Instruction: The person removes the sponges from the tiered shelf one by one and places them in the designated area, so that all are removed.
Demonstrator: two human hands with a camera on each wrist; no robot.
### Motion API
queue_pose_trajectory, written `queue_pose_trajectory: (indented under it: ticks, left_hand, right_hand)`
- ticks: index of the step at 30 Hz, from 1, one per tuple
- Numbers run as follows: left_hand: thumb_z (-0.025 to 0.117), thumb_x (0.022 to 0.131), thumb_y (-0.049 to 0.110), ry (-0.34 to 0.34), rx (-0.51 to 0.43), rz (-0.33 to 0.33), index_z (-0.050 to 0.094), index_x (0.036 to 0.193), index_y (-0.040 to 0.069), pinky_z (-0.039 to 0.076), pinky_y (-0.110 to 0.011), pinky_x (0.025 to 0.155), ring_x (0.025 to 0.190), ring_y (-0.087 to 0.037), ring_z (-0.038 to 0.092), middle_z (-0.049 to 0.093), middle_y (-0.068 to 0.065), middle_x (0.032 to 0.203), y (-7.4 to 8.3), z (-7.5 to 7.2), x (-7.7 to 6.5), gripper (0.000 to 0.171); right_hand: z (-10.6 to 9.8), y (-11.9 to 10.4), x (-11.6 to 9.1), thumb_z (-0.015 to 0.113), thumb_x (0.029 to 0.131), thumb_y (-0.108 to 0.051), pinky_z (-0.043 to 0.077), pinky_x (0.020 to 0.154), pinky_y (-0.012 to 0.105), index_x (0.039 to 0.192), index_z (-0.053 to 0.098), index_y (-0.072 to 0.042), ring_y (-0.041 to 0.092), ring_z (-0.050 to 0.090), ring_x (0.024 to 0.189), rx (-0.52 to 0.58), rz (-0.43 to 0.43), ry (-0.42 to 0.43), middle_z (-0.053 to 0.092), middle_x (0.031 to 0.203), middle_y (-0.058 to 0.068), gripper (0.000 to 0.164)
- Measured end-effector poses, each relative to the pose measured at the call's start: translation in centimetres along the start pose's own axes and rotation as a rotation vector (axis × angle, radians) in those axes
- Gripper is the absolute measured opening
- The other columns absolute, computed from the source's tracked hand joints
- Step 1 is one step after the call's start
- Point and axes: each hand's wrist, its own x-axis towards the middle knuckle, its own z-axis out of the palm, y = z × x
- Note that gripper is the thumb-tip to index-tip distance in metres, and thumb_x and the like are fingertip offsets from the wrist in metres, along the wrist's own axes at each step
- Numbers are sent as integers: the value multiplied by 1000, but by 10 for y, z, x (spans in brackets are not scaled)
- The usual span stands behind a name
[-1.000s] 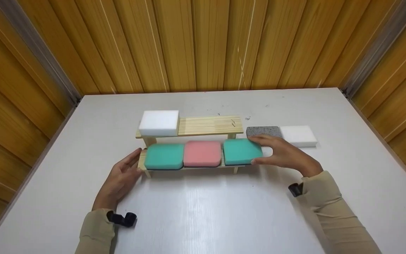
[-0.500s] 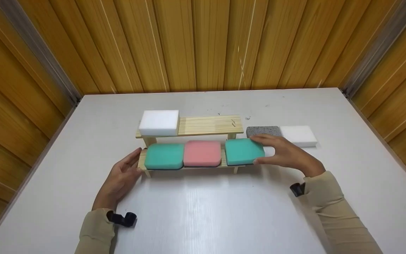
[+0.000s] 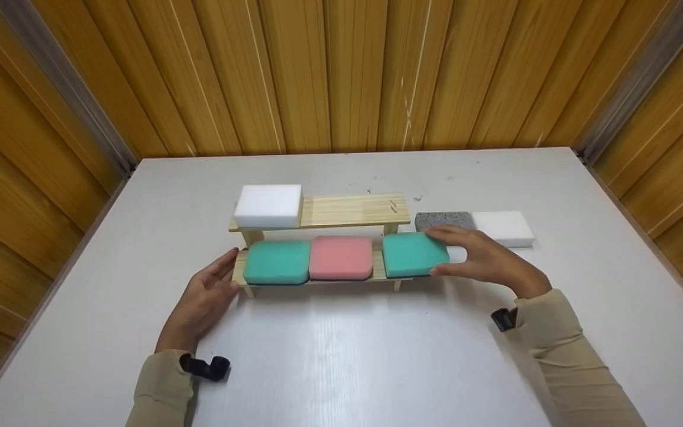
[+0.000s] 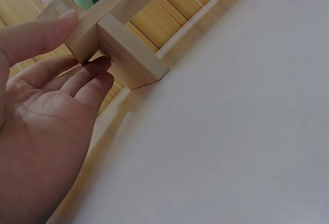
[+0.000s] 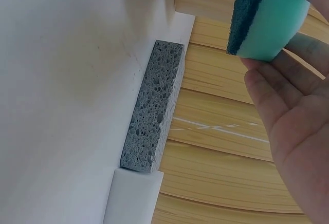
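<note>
A two-tier wooden rack [image 3: 353,210] stands on the white table. On its lower tier lie a green sponge [image 3: 277,262] and a pink sponge [image 3: 341,258], side by side. My right hand [image 3: 484,261] holds a second green sponge [image 3: 415,254] by its right end, thumb in front and fingers behind; the sponge overhangs the tier's right end. Its dark scouring layer [image 5: 248,13] faces down. At the rack's left end, my left hand [image 3: 208,299] grips the lower board [image 4: 97,23] between thumb and fingers. A white sponge block [image 3: 268,206] sits on the upper tier's left end.
Right of the rack, a grey porous block [image 3: 443,220] and a flat white sponge [image 3: 503,228] lie end to end on the table [image 3: 341,356]. Wood-patterned panels [image 3: 353,77] close off the back and both sides.
My right hand has slid the right green sponge a little to the right, widening the gap beside the pink one. The left hand and rack have stayed put.
</note>
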Motion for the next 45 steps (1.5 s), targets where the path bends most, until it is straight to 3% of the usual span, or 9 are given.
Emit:
queue_pose_trajectory:
  ticks: [33, 40, 45]
  left_hand:
    - [58, 90, -3, 23, 68, -10, 11, 154, 2, 37, -18, 109, 149, -26, 13, 11, -12, 162, 1, 2, 0, 79]
    - [54, 90, -8, 19, -12, 3, 6, 153, -2, 38, -18, 110, 150, -29, 8, 6, -16, 161, 1, 2, 2, 79]
    - [55, 89, -8, 33, -11, -5, 10, 153, 0, 38, -18, 109, 150, -27, 10, 9, -14, 161, 1, 2, 2, 79]
  right_hand:
    - [-3, 9, -12, 76, 81, -30, 40, 107, 57, 143, 45, -5, 41, 40, 134, 9, 36, 31, 44, 146, 21, 74]
    - [-4, 13, -15, 76, 81, -30, 38, 109, 58, 142, 46, -3, 42, 40, 135, 18, 40, 43, 45, 145, 21, 73]
    - [-4, 16, -18, 76, 81, -28, 38, 108, 58, 142, 46, -3, 43, 40, 134, 8, 41, 51, 45, 145, 22, 72]
